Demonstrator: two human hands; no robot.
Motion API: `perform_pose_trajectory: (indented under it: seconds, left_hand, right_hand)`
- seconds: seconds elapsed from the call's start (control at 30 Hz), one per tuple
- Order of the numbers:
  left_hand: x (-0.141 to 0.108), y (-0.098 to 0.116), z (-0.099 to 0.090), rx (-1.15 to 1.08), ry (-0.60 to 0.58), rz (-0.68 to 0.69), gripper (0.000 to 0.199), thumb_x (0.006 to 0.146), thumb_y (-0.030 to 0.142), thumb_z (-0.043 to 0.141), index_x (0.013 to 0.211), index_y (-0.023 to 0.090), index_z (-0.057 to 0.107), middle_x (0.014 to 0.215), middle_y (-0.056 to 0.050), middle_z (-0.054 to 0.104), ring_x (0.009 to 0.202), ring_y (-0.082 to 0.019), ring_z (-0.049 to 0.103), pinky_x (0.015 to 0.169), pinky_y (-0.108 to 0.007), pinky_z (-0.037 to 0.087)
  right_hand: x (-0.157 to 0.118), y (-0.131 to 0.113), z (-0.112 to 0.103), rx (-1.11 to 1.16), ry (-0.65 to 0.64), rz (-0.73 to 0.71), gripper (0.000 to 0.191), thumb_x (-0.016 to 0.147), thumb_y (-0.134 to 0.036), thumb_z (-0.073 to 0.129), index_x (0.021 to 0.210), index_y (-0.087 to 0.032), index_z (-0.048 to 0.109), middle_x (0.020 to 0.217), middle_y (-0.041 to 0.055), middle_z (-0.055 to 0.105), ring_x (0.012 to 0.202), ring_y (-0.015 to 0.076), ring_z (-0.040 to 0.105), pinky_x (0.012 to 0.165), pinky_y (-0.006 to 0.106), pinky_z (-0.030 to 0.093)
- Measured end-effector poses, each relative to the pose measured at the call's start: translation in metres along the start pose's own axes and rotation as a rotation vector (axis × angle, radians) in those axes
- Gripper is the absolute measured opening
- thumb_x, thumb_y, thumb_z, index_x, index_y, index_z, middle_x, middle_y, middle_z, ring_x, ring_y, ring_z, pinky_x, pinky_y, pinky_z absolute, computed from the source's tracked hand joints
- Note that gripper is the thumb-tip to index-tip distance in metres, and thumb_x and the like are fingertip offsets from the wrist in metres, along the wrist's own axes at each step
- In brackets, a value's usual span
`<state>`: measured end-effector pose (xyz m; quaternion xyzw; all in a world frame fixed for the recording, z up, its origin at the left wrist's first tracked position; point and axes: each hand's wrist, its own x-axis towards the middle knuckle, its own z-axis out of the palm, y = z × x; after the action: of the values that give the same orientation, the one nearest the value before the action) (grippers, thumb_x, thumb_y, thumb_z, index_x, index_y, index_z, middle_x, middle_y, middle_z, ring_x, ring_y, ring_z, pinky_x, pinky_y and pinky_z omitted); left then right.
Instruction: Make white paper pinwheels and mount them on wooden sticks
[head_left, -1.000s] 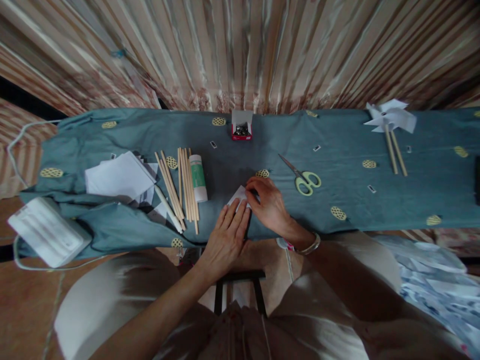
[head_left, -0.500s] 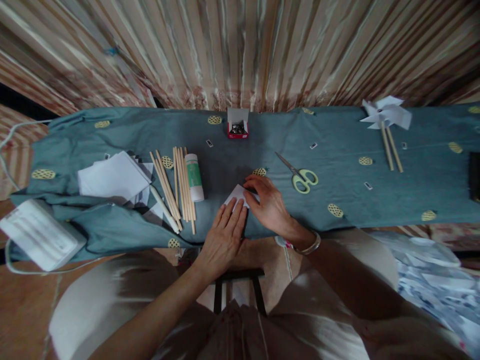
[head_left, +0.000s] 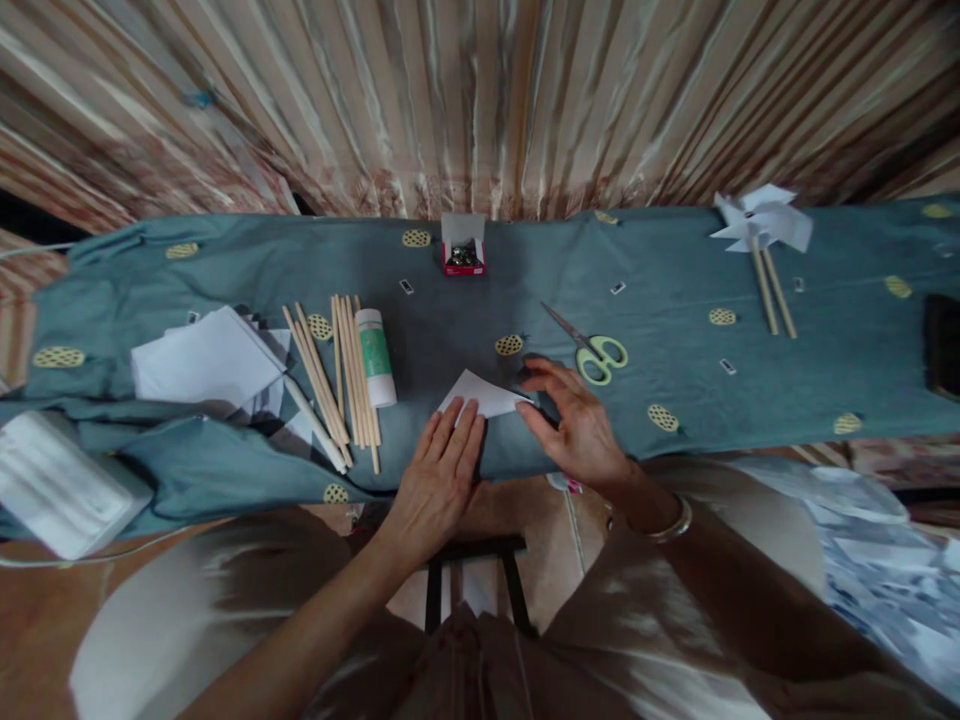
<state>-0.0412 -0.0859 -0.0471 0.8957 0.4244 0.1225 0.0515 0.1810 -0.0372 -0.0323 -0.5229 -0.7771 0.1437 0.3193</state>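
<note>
A white paper folded into a triangle [head_left: 486, 394] lies on the teal cloth near the front edge. My left hand [head_left: 439, 480] rests with flat, stretched fingers on its lower left part. At the paper's right corner is my right hand [head_left: 581, 425], thumb and fingers apart and curved; its thumb tip is at the corner, and I cannot tell if it touches. Scissors with green handles [head_left: 596, 355] lie just beyond the right hand. To the left of the paper, a glue stick [head_left: 376, 360] with a green label lies beside several wooden sticks [head_left: 349, 370].
An open red box of small metal pieces [head_left: 463, 262] stands at the back. White paper sheets [head_left: 206, 360] and a white pen [head_left: 315, 425] lie at left, near a white power strip [head_left: 67, 485]. White paper pinwheels on sticks [head_left: 769, 220] lie at the far right.
My right hand has slid right along the paper to its right corner, and its fingers have spread. My left hand stays flat on the paper. The view has shifted slightly.
</note>
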Motion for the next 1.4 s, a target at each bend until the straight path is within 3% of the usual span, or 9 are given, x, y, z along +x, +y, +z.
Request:
perform_pose_trajectory:
  seconds: [0.1, 0.47, 0.9, 1.1, 1.4]
  left_hand:
    - [0.001, 0.000, 0.000, 0.016, 0.003, 0.009, 0.069, 0.094, 0.026, 0.055, 0.152, 0.001, 0.027, 0.157, -0.025, 0.038, 0.152, -0.037, 0.022, 0.118, -0.055, 0.035]
    - [0.000, 0.001, -0.001, 0.014, 0.013, 0.014, 0.071, 0.095, 0.024, 0.055, 0.154, 0.001, 0.023, 0.156, -0.025, 0.040, 0.153, -0.035, 0.019, 0.119, -0.055, 0.034]
    - [0.001, 0.000, -0.002, 0.024, -0.001, 0.012, 0.074, 0.094, 0.024, 0.056, 0.155, 0.001, 0.021, 0.156, -0.025, 0.039, 0.153, -0.035, 0.021, 0.119, -0.053, 0.034]
    - [0.001, -0.001, -0.003, 0.000, -0.023, 0.008, 0.080, 0.093, 0.025, 0.057, 0.157, 0.003, 0.013, 0.158, -0.025, 0.035, 0.154, -0.034, 0.016, 0.120, -0.055, 0.031]
    - [0.002, -0.003, -0.003, 0.001, -0.018, 0.026, 0.070, 0.093, 0.028, 0.057, 0.151, 0.000, 0.029, 0.157, -0.027, 0.037, 0.152, -0.037, 0.022, 0.119, -0.055, 0.032]
  right_hand:
    - [-0.003, -0.002, -0.001, -0.022, 0.000, -0.083, 0.016, 0.095, -0.023, 0.055, 0.105, -0.018, 0.067, 0.126, 0.0146, 0.068, 0.115, 0.0268, 0.064, 0.101, 0.047, 0.053]
    - [-0.006, 0.001, -0.003, -0.091, -0.002, -0.117, 0.020, 0.097, -0.022, 0.053, 0.104, -0.015, 0.071, 0.120, 0.0148, 0.070, 0.110, 0.0251, 0.065, 0.099, 0.042, 0.055]
    - [-0.014, 0.006, 0.003, -0.251, 0.006, -0.280, 0.027, 0.094, -0.017, 0.057, 0.116, -0.013, 0.071, 0.124, 0.0158, 0.071, 0.115, 0.0272, 0.063, 0.101, 0.043, 0.054]
    - [-0.017, 0.005, 0.004, -0.310, 0.012, -0.298, 0.027, 0.095, -0.018, 0.056, 0.117, -0.013, 0.071, 0.124, 0.0152, 0.071, 0.114, 0.0262, 0.065, 0.100, 0.042, 0.053]
    - [-0.019, 0.003, 0.004, -0.303, -0.033, -0.298, 0.030, 0.096, -0.018, 0.054, 0.122, -0.013, 0.068, 0.125, 0.0163, 0.071, 0.113, 0.0272, 0.066, 0.096, 0.043, 0.054]
